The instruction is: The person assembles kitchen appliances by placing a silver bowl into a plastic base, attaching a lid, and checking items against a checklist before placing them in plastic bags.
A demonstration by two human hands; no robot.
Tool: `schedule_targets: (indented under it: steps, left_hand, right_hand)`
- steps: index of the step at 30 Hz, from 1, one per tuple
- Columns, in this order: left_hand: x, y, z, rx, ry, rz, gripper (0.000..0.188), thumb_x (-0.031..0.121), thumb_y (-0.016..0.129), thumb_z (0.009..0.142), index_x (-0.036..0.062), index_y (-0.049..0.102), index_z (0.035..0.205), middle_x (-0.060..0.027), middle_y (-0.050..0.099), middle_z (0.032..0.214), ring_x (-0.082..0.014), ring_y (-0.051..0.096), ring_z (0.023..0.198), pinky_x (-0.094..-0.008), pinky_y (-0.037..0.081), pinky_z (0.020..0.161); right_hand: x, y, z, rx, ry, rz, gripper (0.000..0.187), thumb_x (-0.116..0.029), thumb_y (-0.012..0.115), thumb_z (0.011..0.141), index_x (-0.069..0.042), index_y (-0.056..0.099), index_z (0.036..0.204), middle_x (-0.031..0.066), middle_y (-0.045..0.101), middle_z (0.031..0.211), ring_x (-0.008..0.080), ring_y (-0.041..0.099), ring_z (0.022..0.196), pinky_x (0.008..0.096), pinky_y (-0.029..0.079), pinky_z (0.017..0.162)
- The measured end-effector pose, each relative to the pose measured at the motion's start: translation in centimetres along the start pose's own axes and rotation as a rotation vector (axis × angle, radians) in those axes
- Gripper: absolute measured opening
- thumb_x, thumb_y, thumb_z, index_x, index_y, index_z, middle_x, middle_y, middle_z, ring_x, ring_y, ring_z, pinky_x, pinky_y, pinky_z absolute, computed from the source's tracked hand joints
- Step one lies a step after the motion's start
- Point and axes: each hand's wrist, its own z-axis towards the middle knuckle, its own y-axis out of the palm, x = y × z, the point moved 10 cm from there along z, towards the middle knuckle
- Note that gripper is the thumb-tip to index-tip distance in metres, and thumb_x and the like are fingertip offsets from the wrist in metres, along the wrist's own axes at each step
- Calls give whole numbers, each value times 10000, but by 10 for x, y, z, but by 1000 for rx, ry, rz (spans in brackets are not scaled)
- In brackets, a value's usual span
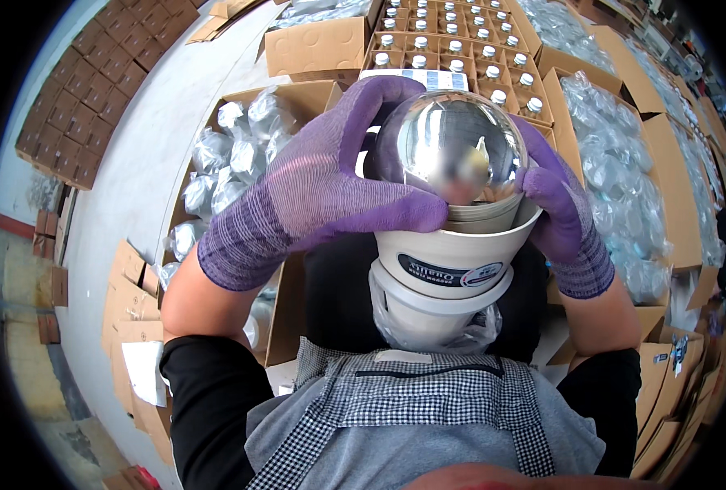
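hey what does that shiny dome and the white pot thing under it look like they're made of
Dome: glass or clear plastic with a mirror finish, judging by sharp reflections; which one is unclear. White tapered body: looks like matte moulded plastic, smooth and opaque, possibly ceramic. Both gloves, on the left hand and right hand, look like purple knit fabric, ribbed at the cuffs.

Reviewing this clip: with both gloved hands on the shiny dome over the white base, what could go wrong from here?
The mirror-smooth dome is gripped only around its lower rim by the left hand and right hand; it might slip or go on crooked. The white base seems to rest on the lap, so it could tip toward the open carton of wrapped pieces.
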Motion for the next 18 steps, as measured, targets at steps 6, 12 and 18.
schedule_targets:
  steps: [6,12,18]
  left_hand:
    - [-9,12,23,-326,14,-7,836,348,937,715,31,557,1389,-142,655,1231,-240,631,1188,-360,514,1038]
    - [24,28,28,-475,-89,640,738,412,958,646,29,684,1215,-137,707,1133,-271,659,1148,-390,498,1059]
    - [45,42,15,-398,-163,1137,608,585,881,719,72,778,1028,-100,740,873,-241,728,925,-386,575,898]
  right_hand:
    - [-1,-7,-8,8,-2,-122,650,-473,670,901,-17,511,1337,89,565,1172,163,571,1108,342,498,1016]
    - [2,-1,-15,-39,-61,-128,483,-391,638,925,-46,501,1234,88,475,1209,174,540,1109,348,557,936]
    - [17,4,-14,-53,-49,-11,551,-396,550,928,-38,495,1342,97,496,1254,163,557,1089,303,526,940]
